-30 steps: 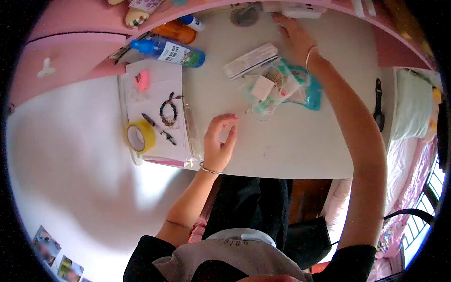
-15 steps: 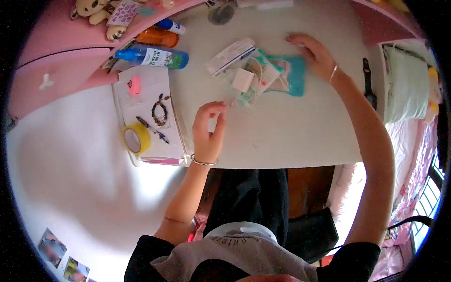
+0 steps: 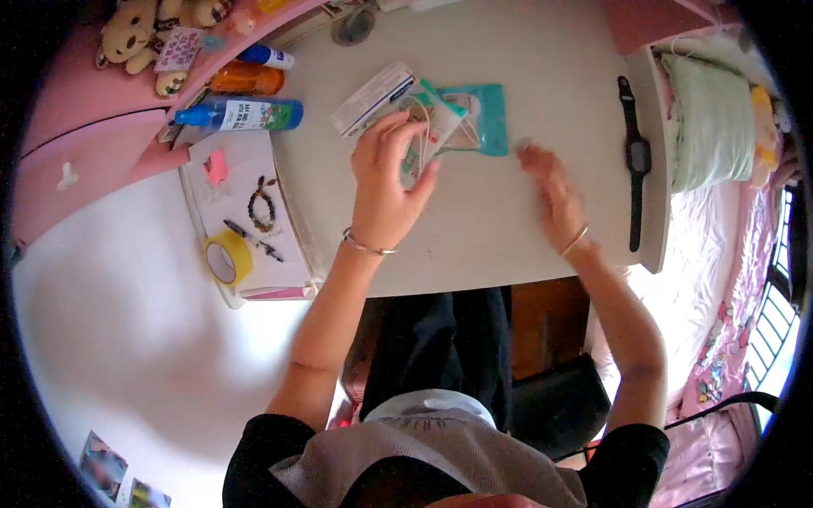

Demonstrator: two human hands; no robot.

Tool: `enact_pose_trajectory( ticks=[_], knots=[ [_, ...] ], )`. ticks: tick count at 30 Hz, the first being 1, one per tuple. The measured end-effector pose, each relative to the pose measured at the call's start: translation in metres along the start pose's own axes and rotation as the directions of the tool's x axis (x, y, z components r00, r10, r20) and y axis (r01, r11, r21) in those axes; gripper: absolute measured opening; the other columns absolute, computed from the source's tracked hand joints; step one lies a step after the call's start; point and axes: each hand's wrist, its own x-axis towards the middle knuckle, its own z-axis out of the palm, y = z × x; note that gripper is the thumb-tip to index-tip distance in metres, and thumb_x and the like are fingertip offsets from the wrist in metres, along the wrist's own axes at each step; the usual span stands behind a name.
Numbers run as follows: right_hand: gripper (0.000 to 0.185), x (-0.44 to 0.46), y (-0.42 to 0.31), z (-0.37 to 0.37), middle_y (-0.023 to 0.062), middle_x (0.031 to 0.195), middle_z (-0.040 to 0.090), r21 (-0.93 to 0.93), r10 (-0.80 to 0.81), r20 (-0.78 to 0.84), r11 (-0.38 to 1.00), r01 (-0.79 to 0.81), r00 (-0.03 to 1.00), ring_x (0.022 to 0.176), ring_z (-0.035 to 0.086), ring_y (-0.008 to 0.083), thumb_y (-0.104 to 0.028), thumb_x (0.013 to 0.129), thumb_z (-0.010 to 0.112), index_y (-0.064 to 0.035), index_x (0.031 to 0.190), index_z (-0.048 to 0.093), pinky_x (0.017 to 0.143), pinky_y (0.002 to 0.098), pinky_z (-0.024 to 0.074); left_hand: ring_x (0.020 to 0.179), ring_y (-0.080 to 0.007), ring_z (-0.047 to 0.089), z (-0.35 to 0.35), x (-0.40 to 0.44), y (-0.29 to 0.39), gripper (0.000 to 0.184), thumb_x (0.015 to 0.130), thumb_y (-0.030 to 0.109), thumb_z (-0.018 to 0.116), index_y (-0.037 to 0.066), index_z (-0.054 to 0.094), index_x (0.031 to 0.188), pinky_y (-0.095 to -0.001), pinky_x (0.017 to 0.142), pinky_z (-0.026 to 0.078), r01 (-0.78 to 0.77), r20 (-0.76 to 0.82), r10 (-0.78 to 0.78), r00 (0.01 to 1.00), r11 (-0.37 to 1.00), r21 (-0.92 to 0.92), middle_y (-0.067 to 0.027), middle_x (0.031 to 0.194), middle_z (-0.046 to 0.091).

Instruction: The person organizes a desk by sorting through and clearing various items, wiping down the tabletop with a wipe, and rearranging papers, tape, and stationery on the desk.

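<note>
My left hand (image 3: 388, 182) reaches over a small pile on the desk, its fingers curved and the thumb held apart. Just beyond its fingertips lies a white box (image 3: 373, 97) with dark markings. A white cable (image 3: 423, 140) and a green-and-white packet (image 3: 445, 118) are beside the fingers, partly covered by them. Whether the hand touches them is hard to tell. Farther right lies a flat teal packet (image 3: 489, 118). My right hand (image 3: 555, 199), slightly blurred, hovers over the desk to the right of the pile with fingers extended and nothing visible in them.
A black smartwatch (image 3: 635, 157) lies near the desk's right side, by a pale green cushion (image 3: 711, 123). At left are a blue spray bottle (image 3: 241, 114), yellow tape roll (image 3: 227, 258), bead bracelet (image 3: 261, 203), pen (image 3: 254, 240) and pink clip (image 3: 215, 167) on paper.
My left hand has moved up over the pile, covering the white block seen there before. My right hand has come away from the teal packet, back toward my body. The camera view has shifted.
</note>
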Motion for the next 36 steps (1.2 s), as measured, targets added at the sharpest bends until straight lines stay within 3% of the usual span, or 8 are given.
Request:
enact_pose_trajectory(
  ticks=[6, 9, 12, 16, 21, 24, 31, 36],
  knots=[
    [0.047, -0.030, -0.016, 0.006, 0.0145, 0.120, 0.053, 0.295, -0.176, 0.180, 0.948, 0.117, 0.968, 0.119, 0.045, 0.0285, 0.017, 0.071, 0.039, -0.0002, 0.112, 0.052, 0.104, 0.0371, 0.0319, 0.126, -0.0399, 0.024, 0.013, 0.019, 0.004, 0.099, 0.050, 0.035, 0.084, 0.014, 0.030, 0.130, -0.0592, 0.094, 0.021, 0.060, 0.153, -0.108, 0.982, 0.955, 0.292, -0.0148, 0.137, 0.025],
    [0.045, -0.022, -0.004, -0.007, 0.0145, 0.121, 0.053, 0.371, -0.051, 0.053, 0.928, 0.028, 0.997, 0.120, 0.045, 0.0275, 0.017, 0.073, 0.036, -0.0006, 0.111, 0.052, 0.104, 0.0364, 0.0312, 0.127, -0.0404, 0.023, 0.008, 0.025, -0.010, 0.101, 0.050, 0.040, 0.083, 0.015, 0.028, 0.131, -0.0615, 0.094, 0.019, 0.120, 0.081, -0.149, 0.986, 0.950, 0.288, -0.0153, 0.138, 0.025],
    [0.040, 0.003, 0.019, -0.033, 0.0149, 0.126, 0.047, 0.278, 0.185, -0.206, 0.953, -0.124, 0.961, 0.123, 0.040, 0.0293, 0.014, 0.082, 0.031, -0.0013, 0.115, 0.050, 0.105, 0.0418, 0.0281, 0.125, -0.0407, 0.024, 0.009, 0.032, -0.030, 0.091, 0.054, 0.042, 0.081, 0.016, 0.034, 0.128, -0.0609, 0.095, 0.018, 0.153, 0.014, -0.164, 0.986, 0.948, 0.278, -0.0143, 0.135, 0.030],
    [0.062, 0.011, 0.051, -0.025, 0.0125, 0.130, 0.044, -0.269, 0.004, -0.316, 0.959, -0.094, 0.949, 0.129, 0.032, 0.0277, 0.018, 0.067, 0.037, -0.0051, 0.123, 0.045, 0.108, 0.0436, 0.0199, 0.123, -0.0368, 0.028, 0.008, 0.042, -0.034, 0.068, 0.059, 0.042, 0.077, 0.017, 0.049, 0.116, -0.0594, 0.095, 0.019, -0.065, 0.062, 0.050, 0.997, 0.960, 0.272, -0.0083, 0.127, 0.040],
    [0.067, -0.008, 0.005, 0.000, 0.0105, 0.140, 0.031, -0.241, 0.093, -0.075, 0.965, -0.108, 0.993, 0.133, 0.024, 0.0279, 0.017, 0.064, 0.040, -0.0054, 0.127, 0.042, 0.109, 0.0463, 0.0171, 0.114, -0.0260, 0.041, 0.032, 0.059, -0.008, 0.057, 0.062, 0.039, 0.076, 0.014, 0.056, 0.109, -0.0443, 0.095, 0.026, -0.250, 0.223, 0.197, 0.955, 0.937, 0.245, -0.0036, 0.115, 0.052],
    [0.058, -0.022, -0.006, 0.009, 0.0126, 0.141, 0.028, -0.142, 0.047, 0.036, 0.989, -0.041, 0.998, 0.133, 0.022, 0.0315, 0.010, 0.069, 0.047, -0.0050, 0.125, 0.043, 0.107, 0.0494, 0.0182, 0.109, -0.0250, 0.045, 0.030, 0.086, 0.005, 0.057, 0.060, 0.040, 0.077, 0.014, 0.056, 0.106, -0.0423, 0.092, 0.029, -0.134, 0.414, 0.050, 0.909, 0.975, 0.177, -0.0034, 0.109, 0.054],
    [0.050, 0.022, -0.054, -0.010, 0.0188, 0.130, 0.038, -0.216, 0.175, -0.194, 0.952, -0.216, 0.965, 0.120, 0.035, 0.0398, -0.017, 0.079, 0.061, -0.0024, 0.123, 0.041, 0.095, 0.0524, 0.0308, 0.102, -0.0263, 0.048, -0.003, 0.093, 0.012, 0.055, 0.058, 0.042, 0.076, 0.008, 0.057, 0.096, -0.0432, 0.078, 0.031, 0.062, 0.412, -0.280, 0.867, 0.881, 0.469, -0.0086, 0.100, 0.056],
    [0.053, 0.097, -0.038, 0.017, 0.0195, 0.115, 0.049, -0.093, 0.376, -0.161, 0.915, -0.394, 0.912, 0.107, 0.046, 0.0380, -0.021, 0.075, 0.067, -0.0019, 0.118, 0.043, 0.087, 0.0469, 0.0380, 0.101, -0.0251, 0.045, 0.021, 0.050, 0.020, 0.048, 0.065, 0.040, 0.071, 0.003, 0.057, 0.093, -0.0434, 0.081, 0.029, 0.044, 0.192, -0.206, 0.960, 0.784, 0.619, -0.0098, 0.094, 0.055]
  ],
)
